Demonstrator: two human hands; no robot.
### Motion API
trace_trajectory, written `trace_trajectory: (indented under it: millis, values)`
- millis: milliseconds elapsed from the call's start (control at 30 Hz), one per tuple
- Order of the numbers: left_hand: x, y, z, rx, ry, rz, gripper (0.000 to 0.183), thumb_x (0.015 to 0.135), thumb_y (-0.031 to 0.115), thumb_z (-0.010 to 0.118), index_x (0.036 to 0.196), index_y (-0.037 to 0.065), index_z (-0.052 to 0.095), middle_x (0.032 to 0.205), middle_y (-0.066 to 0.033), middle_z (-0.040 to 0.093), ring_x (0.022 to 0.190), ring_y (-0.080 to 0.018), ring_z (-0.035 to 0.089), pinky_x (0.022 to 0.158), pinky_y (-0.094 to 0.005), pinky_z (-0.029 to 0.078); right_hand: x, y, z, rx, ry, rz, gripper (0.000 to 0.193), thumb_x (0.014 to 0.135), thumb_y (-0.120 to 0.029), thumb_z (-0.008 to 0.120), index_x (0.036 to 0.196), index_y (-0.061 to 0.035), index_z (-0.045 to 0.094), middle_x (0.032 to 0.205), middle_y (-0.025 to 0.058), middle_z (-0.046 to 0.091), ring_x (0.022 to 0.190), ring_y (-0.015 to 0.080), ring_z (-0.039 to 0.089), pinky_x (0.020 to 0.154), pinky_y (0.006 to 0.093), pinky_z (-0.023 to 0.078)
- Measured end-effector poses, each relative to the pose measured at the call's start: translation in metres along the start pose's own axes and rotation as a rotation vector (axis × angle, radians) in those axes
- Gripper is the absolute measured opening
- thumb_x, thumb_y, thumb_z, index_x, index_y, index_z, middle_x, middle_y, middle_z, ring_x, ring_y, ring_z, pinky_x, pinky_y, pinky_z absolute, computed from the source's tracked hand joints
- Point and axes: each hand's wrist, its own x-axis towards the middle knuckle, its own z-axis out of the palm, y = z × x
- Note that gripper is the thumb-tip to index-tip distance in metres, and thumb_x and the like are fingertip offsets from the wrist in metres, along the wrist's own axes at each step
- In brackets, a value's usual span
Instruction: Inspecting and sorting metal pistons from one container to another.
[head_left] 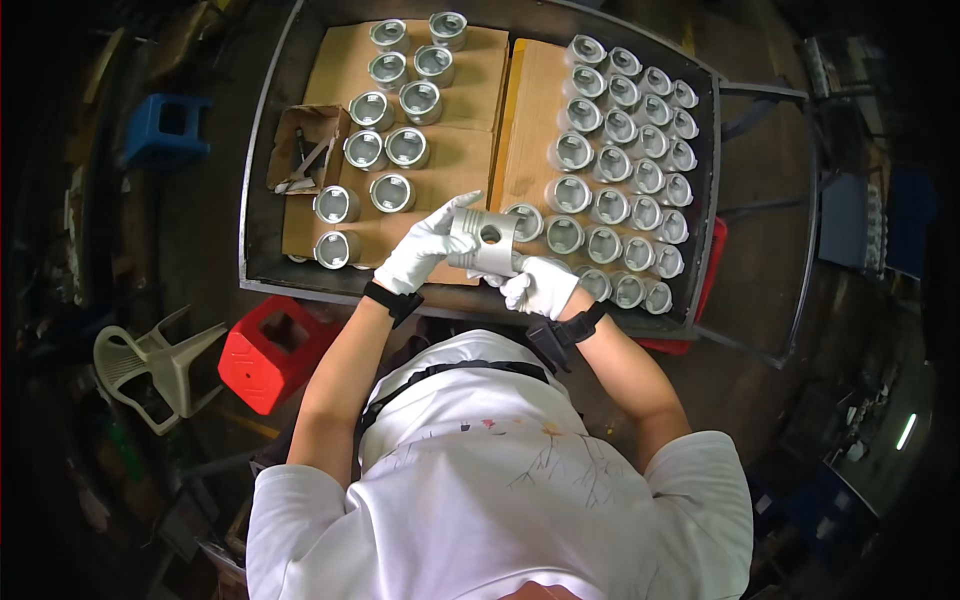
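Observation:
Between my two white-gloved hands is a silver metal piston (484, 243), lying on its side with its ring grooves toward the left and a round pin hole facing up. My left hand (425, 248) grips its grooved end, the index finger stretched out past it. My right hand (540, 287) is closed at the lower right of the piston; its fingertips are partly hidden beneath it. The piston is held above the near part of a metal-rimmed table (480, 293) covered with cardboard.
Several pistons (391, 192) stand in loose rows on the left cardboard (460, 160); many more (569, 194) fill close rows on the right. A small open carton (325, 122) with tools sits at the left edge. A red stool (262, 365), a pale plastic chair (165, 365) and a blue stool (170, 130) stand leftward.

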Motion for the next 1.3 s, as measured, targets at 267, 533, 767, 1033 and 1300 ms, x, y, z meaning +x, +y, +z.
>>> trace_trajectory:
  millis: [267, 533, 767, 1033, 1300]
  values:
    - [-0.013, 0.005, 0.015, -0.007, 0.313, -0.041, 0.071, 0.093, 0.018, 0.059, 0.153, 0.008, 0.023, 0.149, -0.0186, 0.036, 0.124, -0.0292, 0.051, 0.104, -0.0442, 0.041, 0.019, -0.131, -0.002, -1.411, 0.603, -0.875, 0.013, 0.079, -0.013, 0.069, 0.084, -0.0018, 0.065, 0.073, 0.0141, 0.065, 0.053, 0.0245, 0.061, 0.047, 0.0361, 0.047]
    - [-0.09, -0.001, -0.005, -0.029, 0.536, -0.049, 0.062, 0.096, 0.024, 0.054, 0.149, 0.002, 0.03, 0.145, -0.018, 0.043, 0.119, -0.0287, 0.056, 0.097, -0.0396, 0.047, 0.08, -0.203, -0.014, -2.216, 1.141, -0.815, 0.023, 0.083, -0.018, 0.055, 0.092, -0.0056, 0.072, 0.096, 0.0227, 0.069, 0.092, 0.0407, 0.066, 0.078, 0.0474, 0.053]
    - [-0.13, -0.011, -0.021, -0.15, 0.673, 0.002, 0.057, 0.096, 0.019, 0.054, 0.147, 0.0, 0.033, 0.14, -0.0195, 0.048, 0.11, -0.0242, 0.062, 0.091, -0.0354, 0.052, 0.105, -0.197, -0.011, -2.269, 1.252, -0.623, 0.024, 0.085, -0.016, 0.055, 0.096, -0.0059, 0.074, 0.1, 0.0222, 0.069, 0.097, 0.0391, 0.067, 0.08, 0.0444, 0.055]
    - [-0.14, 0.004, -0.05, -0.125, 0.618, -0.043, 0.056, 0.097, 0.024, 0.052, 0.144, -0.001, 0.036, 0.137, -0.0182, 0.052, 0.108, -0.0265, 0.062, 0.091, -0.0364, 0.05, 0.116, -0.135, 0.047, -2.443, 0.931, -1.175, 0.017, 0.086, -0.022, 0.058, 0.091, -0.0098, 0.067, 0.093, 0.0165, 0.069, 0.086, 0.0348, 0.069, 0.072, 0.0446, 0.055]
    - [-0.166, 0.05, -0.096, -0.034, 0.637, -0.067, 0.048, 0.097, 0.02, 0.049, 0.14, 0.0, 0.044, 0.13, -0.0165, 0.057, 0.102, -0.024, 0.064, 0.088, -0.0344, 0.051, 0.258, 0.009, 0.094, -2.138, 0.776, -0.765, 0.03, 0.085, -0.032, 0.061, 0.104, -0.0081, 0.064, 0.096, 0.0167, 0.069, 0.089, 0.0364, 0.066, 0.078, 0.0462, 0.053]
